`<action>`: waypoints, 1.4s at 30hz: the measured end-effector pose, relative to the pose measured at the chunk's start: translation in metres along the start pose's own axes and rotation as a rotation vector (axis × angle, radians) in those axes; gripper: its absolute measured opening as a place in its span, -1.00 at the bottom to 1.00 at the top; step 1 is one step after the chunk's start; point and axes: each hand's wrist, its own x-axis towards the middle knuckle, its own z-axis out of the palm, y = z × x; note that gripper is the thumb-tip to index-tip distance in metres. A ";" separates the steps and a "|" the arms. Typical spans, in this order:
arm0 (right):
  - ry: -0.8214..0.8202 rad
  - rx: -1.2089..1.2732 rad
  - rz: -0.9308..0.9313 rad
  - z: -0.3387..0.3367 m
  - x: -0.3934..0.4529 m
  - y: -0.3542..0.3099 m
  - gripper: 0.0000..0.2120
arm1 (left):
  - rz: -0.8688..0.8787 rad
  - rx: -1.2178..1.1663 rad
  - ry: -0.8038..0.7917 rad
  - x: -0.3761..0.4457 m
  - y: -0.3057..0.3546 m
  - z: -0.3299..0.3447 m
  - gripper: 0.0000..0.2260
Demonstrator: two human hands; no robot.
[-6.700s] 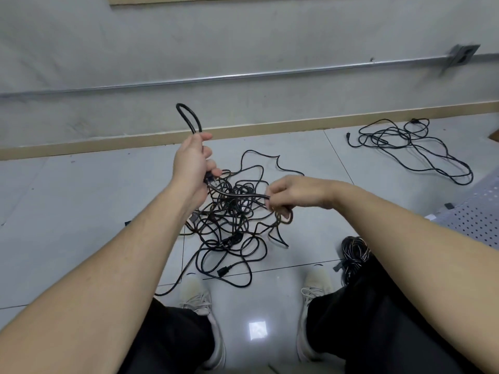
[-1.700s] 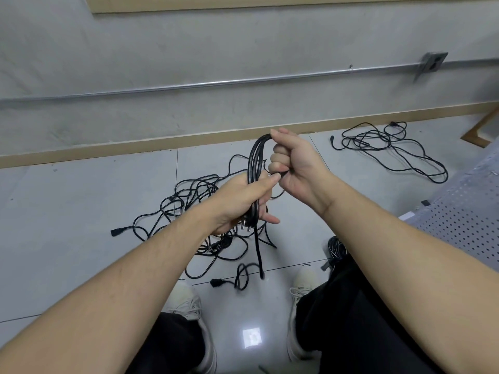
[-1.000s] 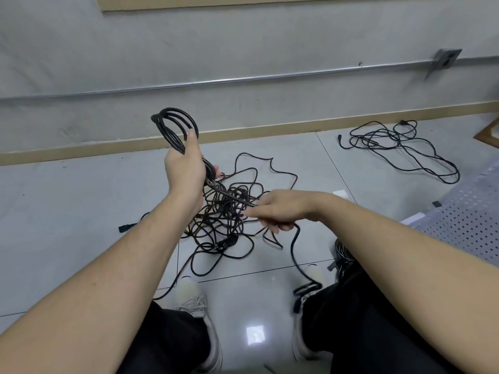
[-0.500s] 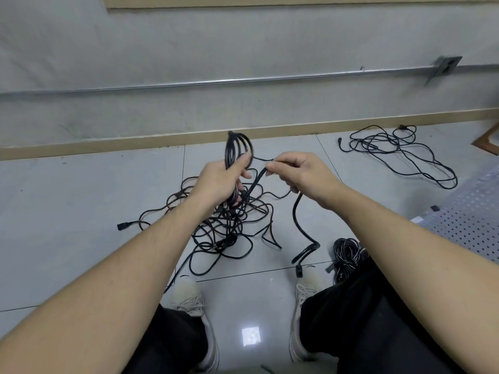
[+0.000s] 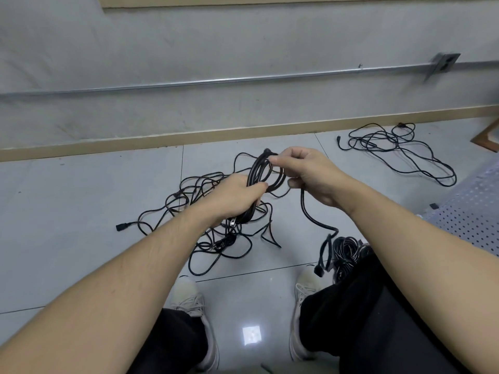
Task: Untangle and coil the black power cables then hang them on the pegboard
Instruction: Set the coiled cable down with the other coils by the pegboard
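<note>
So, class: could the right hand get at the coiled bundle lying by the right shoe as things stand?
Probably not right away. The right hand is pinching the cable coil that the left hand grips. The bundle lies uncovered below the right forearm, so it could reach once freed.

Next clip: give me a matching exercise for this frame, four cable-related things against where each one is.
Things:
1. coiled cable
2. tangled cable pile
3. loose cable heap
4. finished cable bundle

Places:
A. on the floor by the right shoe
B. far right, near the baseboard
C. held in both hands
D. on the floor, behind the left hand

Pairs: 1-C, 2-D, 3-B, 4-A
</note>
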 end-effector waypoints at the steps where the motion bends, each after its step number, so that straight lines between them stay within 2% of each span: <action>1: -0.005 0.036 -0.019 -0.001 0.000 -0.001 -0.87 | -0.002 -0.011 0.043 0.001 0.001 -0.001 -0.64; 3: 0.065 0.034 -0.082 0.001 0.002 -0.002 -0.96 | 0.006 -0.047 0.096 0.001 0.002 -0.003 -0.63; 6: 0.188 0.074 -0.154 0.011 0.005 -0.005 -0.94 | 0.039 -0.146 0.074 -0.001 0.003 -0.002 -0.56; 8: 0.165 0.189 -0.155 0.017 0.005 -0.005 -0.90 | 0.063 -0.208 0.046 -0.003 0.003 0.000 -0.52; 12: 0.129 0.334 -0.048 0.020 0.006 -0.004 -0.52 | 0.077 -0.239 0.028 -0.007 0.005 0.000 -0.57; 13: 0.126 0.328 -0.009 0.019 0.006 -0.004 -0.51 | 0.076 -0.236 0.017 -0.007 0.005 0.000 -0.57; 17: 0.036 0.365 0.057 0.018 0.005 -0.005 -0.85 | 0.074 -0.226 -0.018 -0.010 0.006 0.004 -0.56; 22: 0.055 0.512 -0.047 0.023 0.005 -0.009 -0.73 | 0.042 -0.282 0.023 -0.008 0.008 0.017 -0.53; 26: 0.068 0.583 -0.068 0.024 0.002 -0.013 -0.65 | 0.018 -0.427 -0.081 -0.014 0.015 0.021 -0.55; 29: 0.081 0.516 -0.110 0.026 -0.001 -0.013 -0.67 | -0.040 -0.601 -0.200 -0.015 0.017 0.021 -0.54; 32: 0.137 0.224 -0.158 0.026 0.000 -0.010 -0.70 | -0.107 -0.734 -0.242 -0.018 0.016 0.022 -0.65; 34: 0.140 0.133 -0.176 0.025 0.002 -0.008 -0.72 | -0.125 -0.770 -0.258 -0.019 0.014 0.022 -0.71; 40: 0.157 0.092 -0.188 0.026 0.000 -0.008 -0.73 | -0.116 -0.852 -0.325 -0.021 0.016 0.019 -0.50; 42: 0.162 0.110 -0.177 0.026 0.000 -0.009 -0.76 | -0.131 -0.861 -0.336 -0.022 0.018 0.019 -0.49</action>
